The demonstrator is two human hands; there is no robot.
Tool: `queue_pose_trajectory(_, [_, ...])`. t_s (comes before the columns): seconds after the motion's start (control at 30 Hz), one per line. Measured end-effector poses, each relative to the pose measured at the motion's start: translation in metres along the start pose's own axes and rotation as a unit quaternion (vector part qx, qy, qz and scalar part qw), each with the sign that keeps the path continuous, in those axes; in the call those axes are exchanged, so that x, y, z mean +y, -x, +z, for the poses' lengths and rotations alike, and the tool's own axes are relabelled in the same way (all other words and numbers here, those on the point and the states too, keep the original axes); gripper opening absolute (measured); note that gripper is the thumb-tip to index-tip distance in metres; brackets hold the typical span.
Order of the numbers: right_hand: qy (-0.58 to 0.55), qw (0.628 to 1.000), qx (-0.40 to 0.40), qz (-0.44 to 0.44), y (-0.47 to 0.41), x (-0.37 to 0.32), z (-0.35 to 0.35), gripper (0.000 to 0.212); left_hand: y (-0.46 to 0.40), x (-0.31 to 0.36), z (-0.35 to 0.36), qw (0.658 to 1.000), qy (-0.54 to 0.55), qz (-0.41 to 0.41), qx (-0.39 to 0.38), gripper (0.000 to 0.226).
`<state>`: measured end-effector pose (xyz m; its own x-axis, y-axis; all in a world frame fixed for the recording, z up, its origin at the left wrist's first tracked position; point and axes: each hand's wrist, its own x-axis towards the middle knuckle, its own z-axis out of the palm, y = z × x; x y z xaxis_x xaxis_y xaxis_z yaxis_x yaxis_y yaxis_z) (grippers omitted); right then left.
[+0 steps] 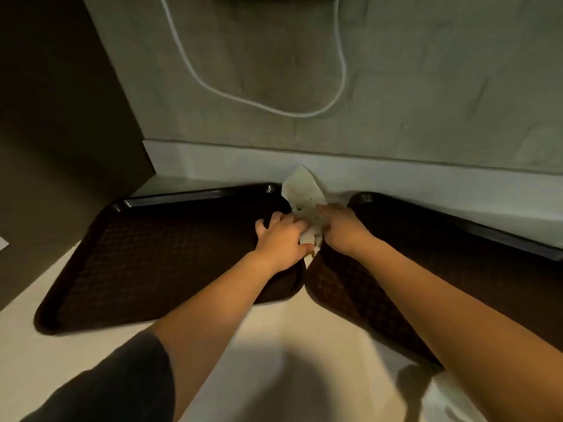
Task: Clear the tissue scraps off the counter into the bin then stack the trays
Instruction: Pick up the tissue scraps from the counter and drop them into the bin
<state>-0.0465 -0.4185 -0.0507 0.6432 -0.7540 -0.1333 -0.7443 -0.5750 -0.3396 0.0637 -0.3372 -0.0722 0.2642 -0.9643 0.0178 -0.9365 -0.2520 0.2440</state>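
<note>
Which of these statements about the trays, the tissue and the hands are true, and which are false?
1. Two dark trays, left tray and right tray, lie side by side on the counter. True.
2. The trays are already stacked. False: they lie apart.
3. Both hands, left hand and right hand, are on the tissue. True.
4. The tissue lies in a bin. False: it is between the trays; no bin shows.
5. A white cable hangs on the wall. True.

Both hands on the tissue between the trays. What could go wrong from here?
1. The tissue spreads past both hands, left hand and right hand; loose ends may tear or drop.
2. Scraps could slip into the gap between the left tray and right tray.
3. No bin in view.
</note>
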Motion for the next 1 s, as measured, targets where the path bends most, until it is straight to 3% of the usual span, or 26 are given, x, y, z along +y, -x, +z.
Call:
queue_pose_trajectory(0.1, [0.052, 0.998, -0.036, 0.020, -0.024, 0.004, 0.013, 0.034, -0.013, 0.000, 0.011, 1.000, -0.020, 0.011, -0.004, 0.035])
queue_pose_trajectory(0.3, [0.069, 0.997, 0.017, 0.034, -0.033, 0.003, 0.011, 0.013, -0.015, -0.002, 0.017, 0.995, 0.041, 0.013, 0.088, 0.015])
queue_pose_trajectory(0.57, [-0.010, 0.993, 0.120, 0.011, -0.004, 0.003, -0.014, 0.019, -0.001, -0.002, 0.000, 0.953, 0.256, 0.023, 0.159, 0.022])
queue_pose_trajectory(1.0, [-0.110, 0.975, 0.170, -0.088, 0.087, -0.036, -0.010, 0.021, 0.100, 0.005, -0.027, 0.939, 0.259, -0.025, 0.223, 0.013])
